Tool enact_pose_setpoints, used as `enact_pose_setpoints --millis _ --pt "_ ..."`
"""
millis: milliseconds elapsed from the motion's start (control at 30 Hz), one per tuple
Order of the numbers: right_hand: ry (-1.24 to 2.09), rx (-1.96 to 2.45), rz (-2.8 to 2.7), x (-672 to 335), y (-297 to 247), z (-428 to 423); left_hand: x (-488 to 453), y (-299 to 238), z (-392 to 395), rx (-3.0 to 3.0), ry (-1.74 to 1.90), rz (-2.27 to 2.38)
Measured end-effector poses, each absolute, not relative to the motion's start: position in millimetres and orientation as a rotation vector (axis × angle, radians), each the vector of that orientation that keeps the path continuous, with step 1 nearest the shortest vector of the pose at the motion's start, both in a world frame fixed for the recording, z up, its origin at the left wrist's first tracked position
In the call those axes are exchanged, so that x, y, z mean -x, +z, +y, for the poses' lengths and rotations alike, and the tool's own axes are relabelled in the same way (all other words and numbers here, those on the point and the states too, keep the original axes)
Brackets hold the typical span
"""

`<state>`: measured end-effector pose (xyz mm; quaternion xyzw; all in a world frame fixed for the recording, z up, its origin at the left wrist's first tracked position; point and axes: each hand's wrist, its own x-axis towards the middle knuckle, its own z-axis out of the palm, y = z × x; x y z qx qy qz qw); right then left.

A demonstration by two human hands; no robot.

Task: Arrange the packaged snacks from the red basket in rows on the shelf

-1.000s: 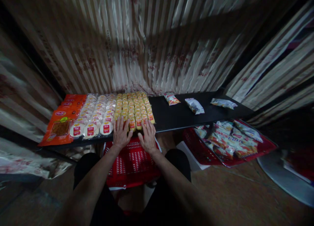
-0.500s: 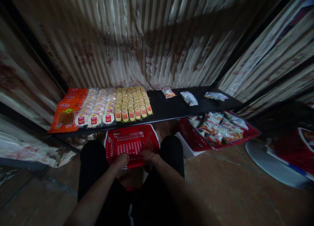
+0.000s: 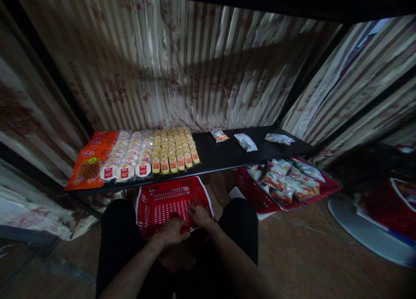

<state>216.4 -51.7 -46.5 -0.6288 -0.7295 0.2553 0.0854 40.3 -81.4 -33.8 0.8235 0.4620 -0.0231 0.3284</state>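
Note:
A red plastic basket (image 3: 169,190) with a white rim and a slotted floor sits low between my knees, just under the front edge of the black shelf. My left hand (image 3: 173,231) is closed over the middle of its near rim, thumb toward me. To the right of it, my right hand (image 3: 199,215) grips the same near side, its fingers curled over into the basket. The slots in the basket's floor show through, with dark shadow close to my hands. Some fingertips of both hands are hard to make out in the dim light.
On the black shelf (image 3: 214,157) stand an orange snack bag (image 3: 91,162), rows of round white packs (image 3: 125,171), rows of yellow packs (image 3: 172,154) and three loose snack bags (image 3: 246,142). At right, another red basket (image 3: 331,187) holds several snack bags (image 3: 289,180). A dark beam (image 3: 260,4) hangs overhead.
My left hand has shifted right along the near rim, closer to my right hand. The view has tilted up, so the shelf appears lower and the overhead beam shows.

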Motion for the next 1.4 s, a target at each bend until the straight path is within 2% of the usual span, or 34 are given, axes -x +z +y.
enact_pose_setpoints --millis 200,300,367,467,567,700,1400 --pt "0.654 1.800 -2.056 -214.6 -23.6 -48.6 -58.7 -28.9 -84.5 -2.311 -0.110 1.205" --pt "0.366 1.605 -1.992 -206.9 2.0 -31.4 -65.1 -6.0 -75.4 -2.409 -0.006 1.221" --pt "0.117 1.492 -1.938 -203.7 20.8 -11.7 -63.3 14.0 -55.8 -2.565 0.288 1.299" --pt "-0.069 1.584 -1.819 -203.0 42.4 26.0 -49.7 38.0 -10.2 -2.640 0.817 1.723" --pt "-0.081 1.769 -1.746 -204.6 51.4 64.4 -31.2 45.5 35.2 -2.598 0.992 1.987" --pt "-0.047 1.869 -1.787 -204.9 51.4 102.2 -16.5 38.1 66.5 -2.622 1.053 2.043" --pt "-0.010 1.852 -1.792 -203.5 30.5 122.9 -15.6 21.2 75.8 -2.580 1.025 2.009"
